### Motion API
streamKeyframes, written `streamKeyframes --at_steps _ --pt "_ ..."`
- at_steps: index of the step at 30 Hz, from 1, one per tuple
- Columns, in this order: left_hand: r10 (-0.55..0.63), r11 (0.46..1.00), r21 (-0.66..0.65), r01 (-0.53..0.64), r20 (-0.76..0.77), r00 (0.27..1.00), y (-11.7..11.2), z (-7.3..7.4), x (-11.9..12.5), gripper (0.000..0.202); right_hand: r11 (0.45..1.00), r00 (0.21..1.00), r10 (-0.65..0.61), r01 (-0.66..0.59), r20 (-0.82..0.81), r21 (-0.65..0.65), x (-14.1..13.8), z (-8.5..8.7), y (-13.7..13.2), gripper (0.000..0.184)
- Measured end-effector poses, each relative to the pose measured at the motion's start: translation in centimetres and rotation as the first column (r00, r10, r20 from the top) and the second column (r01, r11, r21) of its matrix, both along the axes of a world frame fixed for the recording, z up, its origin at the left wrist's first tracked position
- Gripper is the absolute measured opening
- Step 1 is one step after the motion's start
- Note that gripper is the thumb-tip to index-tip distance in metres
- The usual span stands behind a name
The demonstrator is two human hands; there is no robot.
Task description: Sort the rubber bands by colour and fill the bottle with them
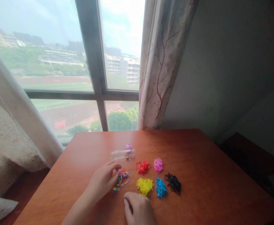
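Observation:
On the wooden table point(209, 175) lie small heaps of tiny rubber bands sorted by colour: red point(143, 167), pink point(158, 165), yellow point(144, 186), blue point(161, 187) and black point(173, 183). A mixed-colour heap point(121, 179) lies to their left. My left hand point(103, 182) rests beside the mixed heap, its fingertips curled onto the bands. My right hand point(138, 208) sits near the table's front edge, just below the yellow heap, fingers curled under; what they hold is hidden. A clear plastic bag point(123, 154) with a pink bit at its end lies behind the heaps.
A window point(90, 78) with a dark frame stands behind the table. A patterned curtain point(165, 62) hangs at its right and a pale curtain point(15, 125) at the left. A dark wooden surface point(251, 159) lies to the right, below the grey wall.

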State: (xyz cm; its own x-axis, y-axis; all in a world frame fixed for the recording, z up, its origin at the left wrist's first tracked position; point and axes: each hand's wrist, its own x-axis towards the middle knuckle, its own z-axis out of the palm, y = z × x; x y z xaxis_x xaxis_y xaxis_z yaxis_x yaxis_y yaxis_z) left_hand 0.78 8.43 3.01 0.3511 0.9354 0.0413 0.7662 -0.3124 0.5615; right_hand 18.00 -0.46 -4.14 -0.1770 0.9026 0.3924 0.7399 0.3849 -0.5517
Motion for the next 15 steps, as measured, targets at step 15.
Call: streamKeyframes --at_steps 15 --pt "0.069 0.995 -0.064 -0.074 -0.077 0.995 -2.7 -1.5 -1.7 0.016 1.000 1.000 -0.019 0.019 0.015 -0.016 0.1 0.1 0.0 0.015"
